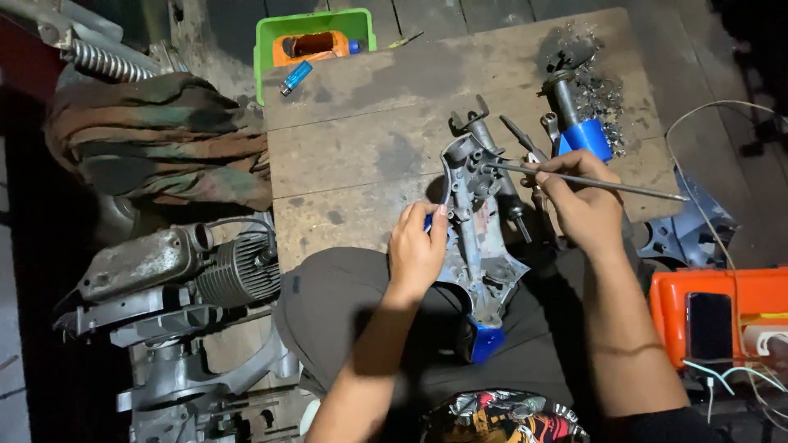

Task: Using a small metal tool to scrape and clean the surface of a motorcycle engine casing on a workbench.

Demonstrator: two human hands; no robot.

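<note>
floor: dark planks (509, 12) | worn wooden board (369, 123) (stained) | dim light

Single head-worn view, looking steeply down — close over lap and workboard (369, 123)

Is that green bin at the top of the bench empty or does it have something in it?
Not empty. The green bin holds an orange container lying inside it, filling most of the opening; anything beneath cannot be seen.

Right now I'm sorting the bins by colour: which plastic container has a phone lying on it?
The orange container at the right edge, by the right hand's forearm; a dark phone lies on it. The green bin at the top holds an orange object instead.
</note>
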